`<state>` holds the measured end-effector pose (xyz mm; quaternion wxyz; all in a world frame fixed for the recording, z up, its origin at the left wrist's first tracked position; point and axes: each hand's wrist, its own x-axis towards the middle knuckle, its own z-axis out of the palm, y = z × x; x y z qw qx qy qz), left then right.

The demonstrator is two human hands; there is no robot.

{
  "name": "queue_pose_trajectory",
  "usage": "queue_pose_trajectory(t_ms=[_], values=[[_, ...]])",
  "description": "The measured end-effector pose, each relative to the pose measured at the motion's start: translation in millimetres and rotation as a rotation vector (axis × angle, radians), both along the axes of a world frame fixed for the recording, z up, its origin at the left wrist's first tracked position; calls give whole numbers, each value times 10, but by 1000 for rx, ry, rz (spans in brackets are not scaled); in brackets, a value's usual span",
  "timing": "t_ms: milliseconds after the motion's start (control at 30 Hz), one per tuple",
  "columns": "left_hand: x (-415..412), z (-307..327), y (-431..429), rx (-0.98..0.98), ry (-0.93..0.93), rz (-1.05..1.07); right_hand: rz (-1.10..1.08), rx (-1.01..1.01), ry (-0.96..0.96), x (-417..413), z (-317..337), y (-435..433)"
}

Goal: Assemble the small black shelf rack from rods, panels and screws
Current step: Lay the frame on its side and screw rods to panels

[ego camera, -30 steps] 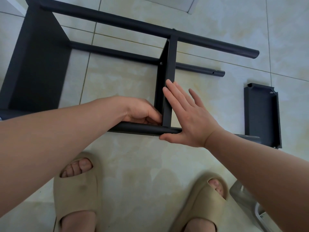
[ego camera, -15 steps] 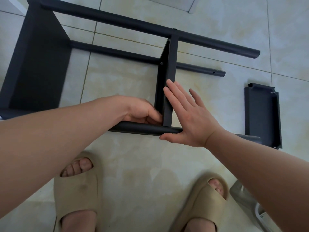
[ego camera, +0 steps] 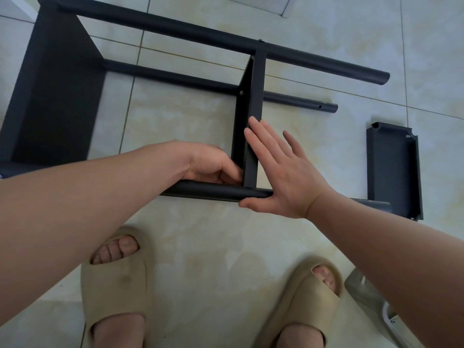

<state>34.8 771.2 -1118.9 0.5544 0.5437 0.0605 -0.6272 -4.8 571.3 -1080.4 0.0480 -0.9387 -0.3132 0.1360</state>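
The black rack lies on its side on the tiled floor. A large end panel [ego camera: 55,96] at the left joins the long rods [ego camera: 175,28]. A narrow middle panel [ego camera: 253,101] stands between the far rods and the near rod [ego camera: 211,190]. My left hand [ego camera: 208,164] is at the inner corner where this panel meets the near rod. Its fingertips pinch something small there, which the fingers hide. My right hand [ego camera: 283,177] presses flat against the panel's right face, with the thumb along the near rod. A loose third panel [ego camera: 391,169] lies to the right.
My feet in beige sandals [ego camera: 115,285] stand just in front of the near rod. A grey and white object [ego camera: 364,297] shows at the bottom right edge. The rods' free ends [ego camera: 331,108] point right, towards the loose panel.
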Motion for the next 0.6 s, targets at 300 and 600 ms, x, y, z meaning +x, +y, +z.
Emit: queue_pose_trajectory(t_ms=[300,600], values=[[-11,-39,-32,38,-103,-12,1,-2,0,2,-8,-3],[2,-14,6,-19,-1,-42,3,-15,-9,5,0,-2]])
